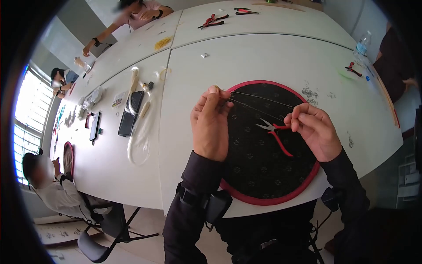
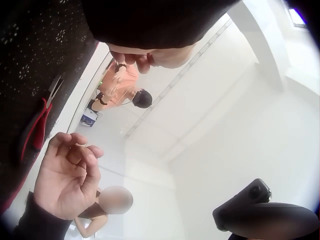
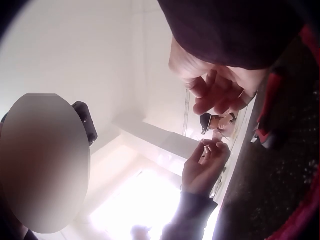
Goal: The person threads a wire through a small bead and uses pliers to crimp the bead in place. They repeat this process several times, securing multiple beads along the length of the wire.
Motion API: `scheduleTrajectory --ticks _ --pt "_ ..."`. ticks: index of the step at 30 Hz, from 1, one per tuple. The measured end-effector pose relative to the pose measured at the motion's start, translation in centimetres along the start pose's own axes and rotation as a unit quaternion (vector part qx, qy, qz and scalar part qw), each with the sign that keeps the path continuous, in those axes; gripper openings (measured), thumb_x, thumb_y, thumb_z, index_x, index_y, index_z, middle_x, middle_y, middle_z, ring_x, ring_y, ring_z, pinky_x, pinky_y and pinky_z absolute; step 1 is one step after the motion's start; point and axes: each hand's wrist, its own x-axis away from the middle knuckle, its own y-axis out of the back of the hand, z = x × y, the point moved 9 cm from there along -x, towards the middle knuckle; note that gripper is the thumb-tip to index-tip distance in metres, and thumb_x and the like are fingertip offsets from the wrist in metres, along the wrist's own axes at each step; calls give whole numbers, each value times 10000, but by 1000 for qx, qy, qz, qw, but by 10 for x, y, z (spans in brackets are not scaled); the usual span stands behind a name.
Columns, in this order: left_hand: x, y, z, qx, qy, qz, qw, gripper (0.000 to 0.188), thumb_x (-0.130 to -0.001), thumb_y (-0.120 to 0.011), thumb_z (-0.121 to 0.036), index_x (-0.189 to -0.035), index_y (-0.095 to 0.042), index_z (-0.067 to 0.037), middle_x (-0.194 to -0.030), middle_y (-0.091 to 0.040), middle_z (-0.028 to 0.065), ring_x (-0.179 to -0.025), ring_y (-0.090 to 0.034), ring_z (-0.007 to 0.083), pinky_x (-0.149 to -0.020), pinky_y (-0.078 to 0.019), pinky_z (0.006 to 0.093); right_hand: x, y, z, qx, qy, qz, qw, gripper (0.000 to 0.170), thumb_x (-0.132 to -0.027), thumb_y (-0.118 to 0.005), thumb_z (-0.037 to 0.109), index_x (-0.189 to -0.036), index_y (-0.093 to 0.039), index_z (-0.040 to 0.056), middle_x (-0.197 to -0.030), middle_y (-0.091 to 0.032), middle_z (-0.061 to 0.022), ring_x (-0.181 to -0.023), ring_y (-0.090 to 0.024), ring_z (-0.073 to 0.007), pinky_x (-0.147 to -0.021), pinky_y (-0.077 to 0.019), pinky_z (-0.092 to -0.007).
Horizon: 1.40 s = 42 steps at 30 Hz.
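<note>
Two thin pale strands [image 1: 263,100] run between my hands, drawn out straight above a round black mat [image 1: 248,152] with a red rim. At the left end, my left hand [image 1: 211,125] pinches them between thumb and fingertips. My right hand [image 1: 317,134] pinches the other end with curled fingers; a bit of it hides behind the fingertips. Below the strands, pliers with red handles [image 1: 281,143] lie on the mat, their jaws apart and pointing left. One handle runs under my right fingertips in the head view. The left wrist view shows the pliers [image 2: 37,130] beside the right hand.
Small dark wire-like loops [image 1: 309,93] lie right of the mat. To the left are a black phone [image 1: 131,114] and clear tubing [image 1: 132,147]. More pliers [image 1: 213,20] lie at the back; a water bottle [image 1: 362,43] stands far right. Other people sit around the table.
</note>
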Motion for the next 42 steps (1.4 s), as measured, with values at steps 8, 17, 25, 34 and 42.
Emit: scheduleTrajectory --ticks 8,17,25,34,42 --pt "16 -39 -14 -237 -104 44 965 166 -1015 -590 -177 -1021 -624 -15 -897 -633 34 -891 -582 104 -855 -452 258 4 11 7 132 -74 -110 982 288 -977 -532 159 -1213 -613 14 -1021 -685 -107 -1059 -629 -182 -976 -462 -321" --pt "28 -58 -2 -348 -135 93 923 115 -973 -629 -91 -1015 -621 15 -927 -635 54 -873 -598 118 -807 -478 262 -1 -43 74 349 273 -97 891 269 -959 -569 122 -1185 -618 -15 -1089 -679 -145 -1003 -664 -208 -902 -513 -333" --pt "26 -53 0 -369 -145 86 914 87 -932 -655 -52 -1001 -639 0 -939 -645 74 -874 -613 159 -805 -490 290 -21 -49 42 333 134 -55 932 129 -941 -649 97 -1010 -633 -12 -904 -704 -112 -851 -695 -211 -765 -540 -306" --pt "24 -51 9 -374 -105 84 918 101 -952 -647 -70 -1017 -647 7 -909 -665 62 -833 -627 127 -755 -498 262 -22 -47 44 394 190 -68 897 64 -921 -636 46 -915 -595 -2 -799 -644 -106 -703 -660 -223 -650 -513 -313" --pt "23 -53 13 -352 -56 92 930 118 -970 -631 -72 -1035 -653 24 -899 -687 53 -812 -626 92 -730 -494 242 -24 -46 42 426 258 -62 865 57 -918 -623 21 -925 -570 0 -801 -622 -107 -682 -645 -235 -632 -504 -322"
